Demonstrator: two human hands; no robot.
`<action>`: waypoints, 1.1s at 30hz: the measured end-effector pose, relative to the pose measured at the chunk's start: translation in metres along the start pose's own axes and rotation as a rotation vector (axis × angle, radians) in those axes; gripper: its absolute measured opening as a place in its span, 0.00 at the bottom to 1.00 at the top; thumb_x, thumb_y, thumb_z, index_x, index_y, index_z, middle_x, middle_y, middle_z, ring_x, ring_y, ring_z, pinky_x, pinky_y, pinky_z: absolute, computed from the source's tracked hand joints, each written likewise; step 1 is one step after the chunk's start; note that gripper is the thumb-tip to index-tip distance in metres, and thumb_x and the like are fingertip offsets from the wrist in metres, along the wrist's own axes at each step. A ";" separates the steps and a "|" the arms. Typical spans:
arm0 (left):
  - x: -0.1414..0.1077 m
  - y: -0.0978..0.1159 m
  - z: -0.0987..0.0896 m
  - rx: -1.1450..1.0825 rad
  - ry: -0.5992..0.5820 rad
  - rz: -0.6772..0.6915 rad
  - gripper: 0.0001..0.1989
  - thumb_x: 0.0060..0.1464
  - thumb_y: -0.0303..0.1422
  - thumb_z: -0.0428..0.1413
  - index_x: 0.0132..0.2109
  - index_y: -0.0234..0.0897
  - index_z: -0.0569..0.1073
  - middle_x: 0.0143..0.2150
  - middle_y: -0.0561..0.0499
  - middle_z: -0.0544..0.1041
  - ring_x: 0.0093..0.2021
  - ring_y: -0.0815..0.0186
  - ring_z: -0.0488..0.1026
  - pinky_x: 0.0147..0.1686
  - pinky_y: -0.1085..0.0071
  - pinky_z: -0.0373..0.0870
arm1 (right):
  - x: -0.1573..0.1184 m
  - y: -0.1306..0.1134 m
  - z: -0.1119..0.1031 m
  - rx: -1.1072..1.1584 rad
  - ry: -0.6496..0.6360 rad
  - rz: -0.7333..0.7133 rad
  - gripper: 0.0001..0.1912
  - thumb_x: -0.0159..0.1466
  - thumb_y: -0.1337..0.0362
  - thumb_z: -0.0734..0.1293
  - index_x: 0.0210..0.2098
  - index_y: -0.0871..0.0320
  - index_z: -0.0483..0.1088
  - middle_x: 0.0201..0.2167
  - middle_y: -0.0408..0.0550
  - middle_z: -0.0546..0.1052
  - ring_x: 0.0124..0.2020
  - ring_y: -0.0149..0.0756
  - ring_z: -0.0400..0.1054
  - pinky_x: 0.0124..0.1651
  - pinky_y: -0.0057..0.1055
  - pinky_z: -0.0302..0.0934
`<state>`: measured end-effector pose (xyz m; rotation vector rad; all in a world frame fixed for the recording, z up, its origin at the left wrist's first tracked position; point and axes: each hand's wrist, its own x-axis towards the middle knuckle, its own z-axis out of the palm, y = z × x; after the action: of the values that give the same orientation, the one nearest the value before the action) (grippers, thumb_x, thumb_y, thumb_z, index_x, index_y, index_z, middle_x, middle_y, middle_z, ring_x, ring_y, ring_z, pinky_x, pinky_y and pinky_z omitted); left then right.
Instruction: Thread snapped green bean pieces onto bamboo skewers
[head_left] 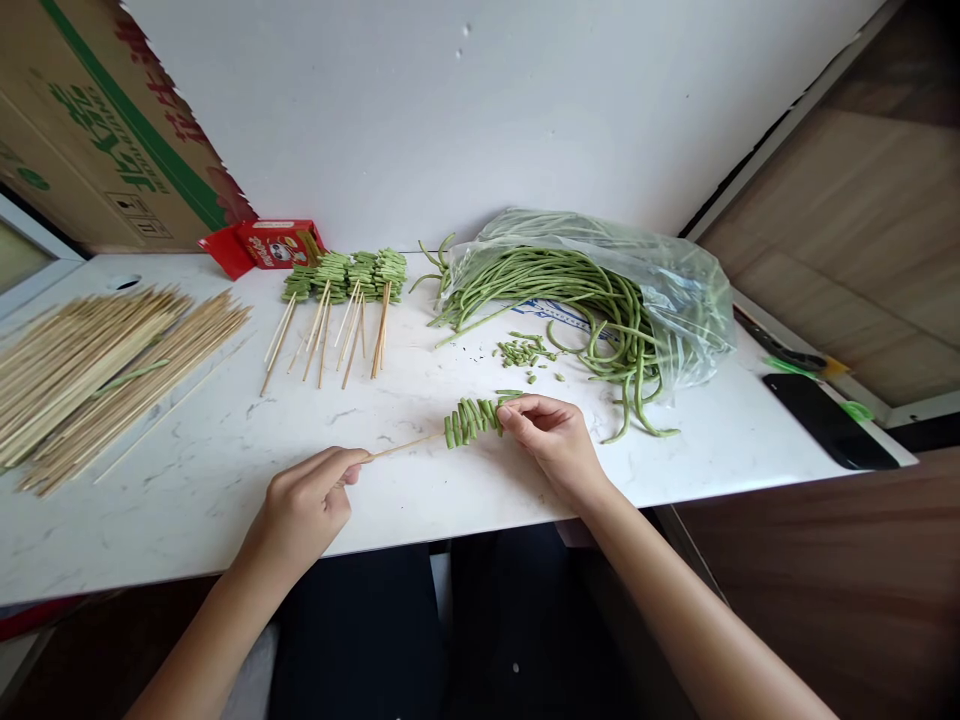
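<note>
Marbled tabletop | carton, green Chinese lettering | left hand pinching skewer | right hand pinching bean piece

Narrow gap between threaded skewers and heaped long beans, white wall behind.

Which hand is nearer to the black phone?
The right hand. It is to the left of the black phone; the left hand is much farther left, beyond the right one.

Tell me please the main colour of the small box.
The small box is mostly red; head view.
</note>
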<state>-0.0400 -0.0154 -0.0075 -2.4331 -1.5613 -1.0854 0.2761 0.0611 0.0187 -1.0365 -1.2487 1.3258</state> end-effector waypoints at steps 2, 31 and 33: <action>0.000 -0.001 0.000 -0.005 -0.004 -0.007 0.25 0.53 0.11 0.44 0.44 0.37 0.78 0.34 0.54 0.79 0.35 0.69 0.80 0.40 0.76 0.77 | 0.000 0.000 -0.001 -0.005 -0.009 0.007 0.12 0.61 0.53 0.80 0.32 0.55 0.83 0.30 0.46 0.81 0.33 0.35 0.70 0.42 0.35 0.66; 0.005 0.004 0.004 0.108 0.058 -0.041 0.21 0.57 0.14 0.44 0.45 0.38 0.76 0.34 0.54 0.80 0.35 0.68 0.83 0.36 0.76 0.78 | 0.022 0.007 -0.037 -1.141 0.027 -0.491 0.10 0.73 0.63 0.67 0.48 0.55 0.81 0.45 0.57 0.79 0.48 0.53 0.65 0.56 0.51 0.66; 0.005 0.003 0.004 0.103 0.051 -0.041 0.20 0.58 0.14 0.45 0.45 0.39 0.76 0.34 0.54 0.80 0.36 0.68 0.83 0.37 0.76 0.78 | 0.022 0.004 -0.038 -1.057 0.027 -0.482 0.07 0.72 0.62 0.69 0.44 0.54 0.81 0.43 0.55 0.81 0.48 0.52 0.66 0.56 0.51 0.65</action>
<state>-0.0343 -0.0120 -0.0067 -2.2993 -1.6161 -1.0368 0.3100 0.0881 0.0118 -1.2970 -2.0779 0.2126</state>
